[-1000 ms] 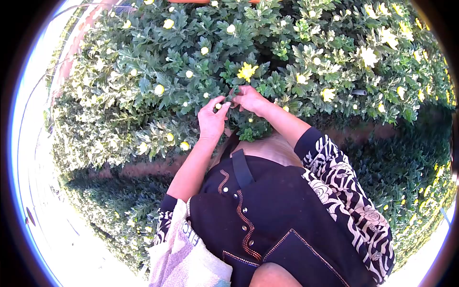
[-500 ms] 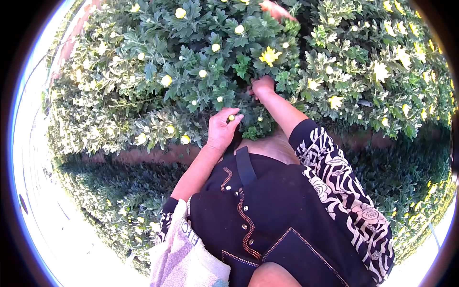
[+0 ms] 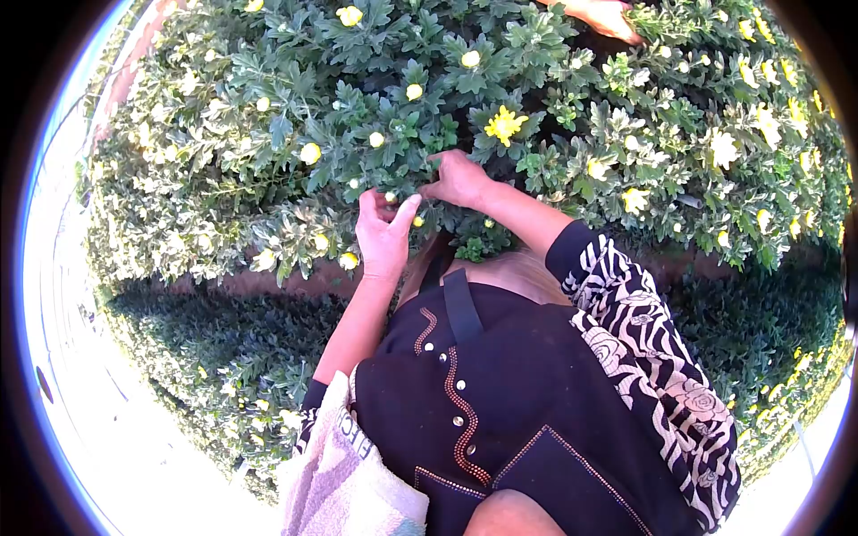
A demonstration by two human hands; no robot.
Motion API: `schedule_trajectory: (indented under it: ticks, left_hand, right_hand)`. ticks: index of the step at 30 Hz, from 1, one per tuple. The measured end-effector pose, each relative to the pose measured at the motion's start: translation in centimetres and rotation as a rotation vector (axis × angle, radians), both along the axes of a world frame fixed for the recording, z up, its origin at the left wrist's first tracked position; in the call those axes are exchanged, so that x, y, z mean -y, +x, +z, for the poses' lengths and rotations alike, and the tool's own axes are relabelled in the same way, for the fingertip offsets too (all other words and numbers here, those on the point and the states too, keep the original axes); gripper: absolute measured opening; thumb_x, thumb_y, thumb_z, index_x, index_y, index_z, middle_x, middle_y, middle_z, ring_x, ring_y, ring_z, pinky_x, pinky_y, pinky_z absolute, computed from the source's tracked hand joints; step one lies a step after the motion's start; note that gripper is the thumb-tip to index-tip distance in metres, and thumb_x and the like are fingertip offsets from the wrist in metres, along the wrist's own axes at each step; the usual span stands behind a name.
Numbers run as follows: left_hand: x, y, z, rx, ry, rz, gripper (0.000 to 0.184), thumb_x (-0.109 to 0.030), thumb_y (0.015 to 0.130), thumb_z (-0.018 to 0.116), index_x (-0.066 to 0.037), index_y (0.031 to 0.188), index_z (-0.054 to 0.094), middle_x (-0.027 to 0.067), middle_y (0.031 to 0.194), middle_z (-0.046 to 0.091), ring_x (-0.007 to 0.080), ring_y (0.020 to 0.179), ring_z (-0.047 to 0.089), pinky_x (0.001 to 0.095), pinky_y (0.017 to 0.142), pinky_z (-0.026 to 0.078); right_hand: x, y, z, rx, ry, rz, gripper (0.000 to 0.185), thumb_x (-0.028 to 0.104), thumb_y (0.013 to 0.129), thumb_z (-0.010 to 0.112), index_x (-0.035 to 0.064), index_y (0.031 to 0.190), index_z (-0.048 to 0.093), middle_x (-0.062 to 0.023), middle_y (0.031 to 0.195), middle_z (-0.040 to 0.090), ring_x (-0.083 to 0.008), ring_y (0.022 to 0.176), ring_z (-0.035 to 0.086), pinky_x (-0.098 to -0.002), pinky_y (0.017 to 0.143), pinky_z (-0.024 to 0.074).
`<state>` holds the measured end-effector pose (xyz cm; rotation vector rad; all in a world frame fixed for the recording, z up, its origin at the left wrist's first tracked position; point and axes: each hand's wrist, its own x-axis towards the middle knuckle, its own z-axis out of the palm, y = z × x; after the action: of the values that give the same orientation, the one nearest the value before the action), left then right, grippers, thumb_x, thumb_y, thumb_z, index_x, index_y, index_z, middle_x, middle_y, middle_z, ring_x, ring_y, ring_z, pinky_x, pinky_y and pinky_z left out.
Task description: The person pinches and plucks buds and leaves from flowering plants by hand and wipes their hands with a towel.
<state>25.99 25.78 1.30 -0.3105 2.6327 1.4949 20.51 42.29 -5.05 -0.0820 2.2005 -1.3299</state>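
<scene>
My left hand [image 3: 384, 234] is among the chrysanthemum plants, its thumb and curled fingers closing round a small pale yellow chrysanthemum bud [image 3: 391, 196]. Just to the right, my right hand [image 3: 460, 180] reaches into the leaves with bent fingers, close to my left thumb. What its fingertips grip is hidden by foliage. A second yellow bud [image 3: 418, 221] shows below my left thumb. Above my right hand stands an open yellow chrysanthemum [image 3: 504, 126], with a closed bud [image 3: 376, 140] to its left.
Dense rows of chrysanthemums [image 3: 206, 170] with buds and blooms spread to both sides. Another person's hand [image 3: 608, 16] is in the leaves at the top. A shaded gap with bare soil [image 3: 295, 284] runs behind the row. A pale towel [image 3: 349, 473] hangs at my left side.
My left hand has moved left and up to another bud. My right hand has shifted left, out of the deeper leaves, nearer the left. The other person's hand has moved right.
</scene>
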Motion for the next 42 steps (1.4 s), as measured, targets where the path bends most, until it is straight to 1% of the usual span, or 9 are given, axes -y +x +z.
schedule_trajectory:
  ticks: [5,10,14,17,19,22,27,37,42]
  left_hand:
    - [1.1,-0.8,-2.4,-0.013,-0.070,0.003,0.027,-0.015,0.086,0.072,0.003,0.103,0.060,0.0083,0.081,0.067,0.0111,0.069,0.060,0.0300,0.065,0.050]
    - [1.1,-0.1,-2.0,0.119,0.170,0.030,0.011,-0.007,0.090,0.066,0.000,0.098,0.062,0.0022,0.079,0.063,0.0064,0.059,0.055,0.0241,0.051,0.050]
    - [0.8,0.8,-2.0,0.151,0.352,0.062,0.009,-0.001,0.089,0.064,0.001,0.097,0.063,0.0043,0.081,0.065,0.0084,0.058,0.059,0.0245,0.054,0.051]
    - [0.6,1.3,-1.7,0.166,0.411,0.081,0.011,0.000,0.089,0.063,0.002,0.099,0.063,0.0055,0.082,0.066,0.0091,0.057,0.059,0.0245,0.054,0.050]
    - [1.1,1.3,-1.9,0.162,0.417,0.084,0.012,0.000,0.088,0.064,0.002,0.100,0.063,0.0053,0.082,0.066,0.0093,0.058,0.060,0.0253,0.054,0.050]
    - [1.4,0.8,-1.7,0.178,0.396,0.106,0.015,0.000,0.088,0.065,0.001,0.103,0.064,0.0041,0.082,0.066,0.0082,0.057,0.058,0.0242,0.053,0.050]
    - [0.9,-0.2,-2.0,0.185,0.366,0.095,0.019,-0.002,0.088,0.066,-0.001,0.107,0.066,0.0007,0.080,0.065,0.0041,0.056,0.053,0.0211,0.051,0.046]
    - [0.9,-0.7,-1.7,0.154,0.330,0.076,0.014,-0.004,0.089,0.068,-0.002,0.102,0.066,-0.0020,0.071,0.062,0.0021,0.054,0.051,0.0201,0.048,0.042]
    - [2.0,-0.4,-2.3,0.059,0.056,-0.079,0.012,-0.006,0.087,0.070,-0.001,0.098,0.065,0.0007,0.076,0.063,0.0050,0.059,0.053,0.0208,0.052,0.043]
  right_hand:
    - [1.2,1.2,-4.2,-0.106,0.072,-0.018,0.045,0.035,0.079,0.075,0.0096,0.115,0.066,-0.0228,0.119,0.060,-0.0396,0.108,0.061,-0.0431,0.095,0.0488]
    - [1.5,-0.8,-7.6,0.350,-0.113,-0.207,0.065,0.045,0.084,0.070,0.0041,0.131,0.053,-0.0223,0.142,0.046,-0.0380,0.124,0.053,-0.0399,0.106,0.0403]
    - [0.2,-2.6,-6.4,0.282,0.358,-0.355,0.073,0.040,0.083,0.069,-0.0058,0.133,0.042,-0.0236,0.138,0.049,-0.0355,0.128,0.050,-0.0403,0.106,0.0415]
    - [-1.2,-2.8,-6.6,0.197,0.411,-0.425,0.060,0.039,0.081,0.070,-0.0056,0.119,0.058,-0.0241,0.121,0.062,-0.0397,0.115,0.060,-0.0432,0.098,0.0486]
    - [-1.4,-3.2,-5.7,0.132,0.426,-0.429,0.031,0.018,0.081,0.069,-0.0022,0.104,0.066,-0.0169,0.098,0.071,-0.0337,0.088,0.070,-0.0402,0.080,0.0558]
    - [-1.2,-2.9,-2.5,0.343,-0.428,-0.090,0.025,0.003,0.079,0.072,-0.0002,0.103,0.068,-0.0075,0.086,0.069,-0.0160,0.063,0.061,-0.0282,0.064,0.0522]
    - [-0.6,-1.8,-2.6,0.067,-0.233,0.223,0.031,0.013,0.075,0.076,0.0036,0.104,0.068,-0.0117,0.090,0.071,-0.0191,0.088,0.064,-0.0339,0.086,0.0493]
    - [-0.9,-1.1,-5.7,0.610,-0.567,-0.655,0.012,0.020,0.090,0.071,0.0111,0.089,0.062,0.0028,0.074,0.058,-0.0073,0.056,0.046,-0.0214,0.047,0.0366]
    - [-3.1,-2.8,-3.5,0.355,-0.679,-0.727,0.012,0.009,0.089,0.068,-0.0023,0.091,0.063,-0.0109,0.097,0.071,-0.0103,0.057,0.053,-0.0238,0.049,0.0440]
